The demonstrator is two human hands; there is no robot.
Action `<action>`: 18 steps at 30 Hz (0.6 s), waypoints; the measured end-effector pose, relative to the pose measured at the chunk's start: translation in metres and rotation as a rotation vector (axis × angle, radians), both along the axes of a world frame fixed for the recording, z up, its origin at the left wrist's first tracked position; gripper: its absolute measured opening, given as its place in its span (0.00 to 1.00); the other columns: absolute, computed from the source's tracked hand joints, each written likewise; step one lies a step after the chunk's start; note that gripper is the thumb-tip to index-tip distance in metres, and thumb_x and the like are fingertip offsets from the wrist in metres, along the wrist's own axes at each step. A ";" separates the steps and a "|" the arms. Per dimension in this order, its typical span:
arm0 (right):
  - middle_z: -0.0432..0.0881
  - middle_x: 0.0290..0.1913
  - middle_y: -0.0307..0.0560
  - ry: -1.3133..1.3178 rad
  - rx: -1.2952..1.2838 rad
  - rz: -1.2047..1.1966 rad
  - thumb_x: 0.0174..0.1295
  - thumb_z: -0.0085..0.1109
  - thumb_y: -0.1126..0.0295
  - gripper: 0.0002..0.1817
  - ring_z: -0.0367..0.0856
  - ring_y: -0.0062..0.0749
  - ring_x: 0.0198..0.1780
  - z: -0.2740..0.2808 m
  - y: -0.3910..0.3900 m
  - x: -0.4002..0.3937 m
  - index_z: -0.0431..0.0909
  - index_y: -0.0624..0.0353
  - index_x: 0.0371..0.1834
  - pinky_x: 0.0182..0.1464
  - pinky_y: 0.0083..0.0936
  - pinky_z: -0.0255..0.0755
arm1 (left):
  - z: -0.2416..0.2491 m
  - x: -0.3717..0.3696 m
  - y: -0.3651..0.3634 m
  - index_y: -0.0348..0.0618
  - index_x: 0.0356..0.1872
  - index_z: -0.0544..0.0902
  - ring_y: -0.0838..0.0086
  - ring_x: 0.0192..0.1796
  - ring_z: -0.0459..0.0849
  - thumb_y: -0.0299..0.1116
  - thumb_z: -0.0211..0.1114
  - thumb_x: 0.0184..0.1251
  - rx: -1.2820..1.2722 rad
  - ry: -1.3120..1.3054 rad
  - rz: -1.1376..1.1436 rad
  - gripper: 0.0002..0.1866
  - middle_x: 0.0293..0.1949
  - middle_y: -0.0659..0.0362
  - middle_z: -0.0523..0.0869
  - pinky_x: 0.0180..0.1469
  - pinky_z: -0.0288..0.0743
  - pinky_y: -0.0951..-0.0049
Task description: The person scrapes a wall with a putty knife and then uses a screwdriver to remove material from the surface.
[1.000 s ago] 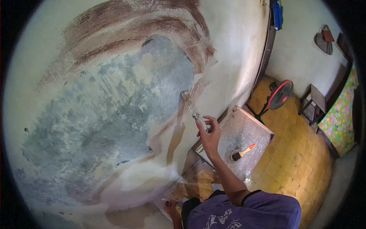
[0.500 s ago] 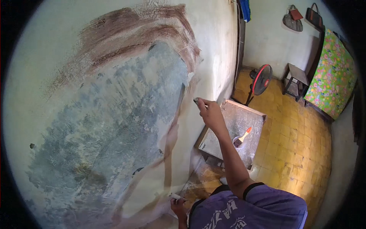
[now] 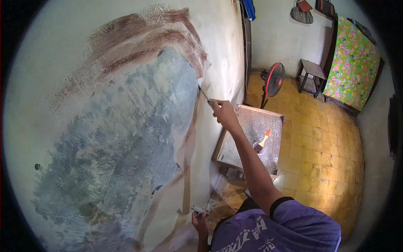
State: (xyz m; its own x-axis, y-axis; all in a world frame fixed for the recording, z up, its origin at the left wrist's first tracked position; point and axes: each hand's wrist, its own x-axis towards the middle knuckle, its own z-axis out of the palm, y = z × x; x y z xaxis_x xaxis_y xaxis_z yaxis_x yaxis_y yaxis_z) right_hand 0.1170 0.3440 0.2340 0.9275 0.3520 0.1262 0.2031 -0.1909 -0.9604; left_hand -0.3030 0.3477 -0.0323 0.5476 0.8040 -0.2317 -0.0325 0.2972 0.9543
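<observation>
Scraper [image 3: 204,91] has risen along the right border of the grey-blue patch [image 3: 142,109] since the first frame, and has turned from showing its broad face to a thin edge; the whole view has shifted too, so the fan [image 3: 275,80] sits farther left. Right hand [image 3: 225,113]: arm extended, fingers clasped around the scraper's handle, blade tip at the patch border beside a small white spot, below the brown strokes [image 3: 140,38]. Tip appears to meet the wall [image 3: 222,42]; firm contact cannot be confirmed. Left hand [image 3: 200,220]: low, near the wall and well apart from the right, fingers curled about a pale object [image 3: 197,209], kind unclear. On the tabletop [image 3: 233,153], a brush [image 3: 265,137] leans in a small tub [image 3: 262,151], untouched. Step in hand, as judged: blade work at the patch border; whether it lifts or spreads material cannot be told. A further stroke would call for a steady wrist, a low blade angle and even pressure along that border, since a tilted corner could gouge the surface.
</observation>
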 end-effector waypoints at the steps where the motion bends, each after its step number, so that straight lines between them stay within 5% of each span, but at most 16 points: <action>1: 0.78 0.20 0.43 0.040 0.000 0.019 0.73 0.50 0.52 0.25 0.71 0.19 0.17 -0.002 -0.002 0.001 0.83 0.66 0.52 0.20 0.24 0.65 | 0.006 -0.002 -0.001 0.33 0.44 0.74 0.72 0.42 0.82 0.23 0.65 0.64 0.000 0.035 -0.010 0.11 0.38 0.55 0.82 0.50 0.77 0.70; 12: 0.78 0.21 0.43 0.095 -0.012 0.085 0.72 0.50 0.53 0.25 0.70 0.20 0.16 -0.005 -0.006 0.005 0.84 0.67 0.50 0.20 0.23 0.67 | 0.004 0.007 -0.004 0.36 0.47 0.75 0.71 0.42 0.82 0.27 0.64 0.67 0.068 -0.016 -0.118 0.12 0.41 0.57 0.81 0.47 0.79 0.68; 15: 0.82 0.21 0.58 0.043 0.036 0.062 0.70 0.50 0.51 0.26 0.84 0.40 0.25 -0.005 -0.014 -0.014 0.85 0.67 0.41 0.35 0.37 0.77 | -0.005 0.017 0.000 0.36 0.49 0.75 0.73 0.46 0.81 0.24 0.64 0.67 0.107 0.031 -0.113 0.12 0.43 0.58 0.81 0.50 0.76 0.70; 18: 0.84 0.26 0.60 0.125 -0.034 0.084 0.70 0.51 0.53 0.24 0.86 0.45 0.30 0.002 -0.016 0.002 0.84 0.66 0.46 0.40 0.37 0.77 | 0.011 0.033 -0.004 0.35 0.51 0.75 0.73 0.47 0.80 0.24 0.65 0.67 0.093 0.031 -0.077 0.14 0.44 0.58 0.81 0.52 0.75 0.71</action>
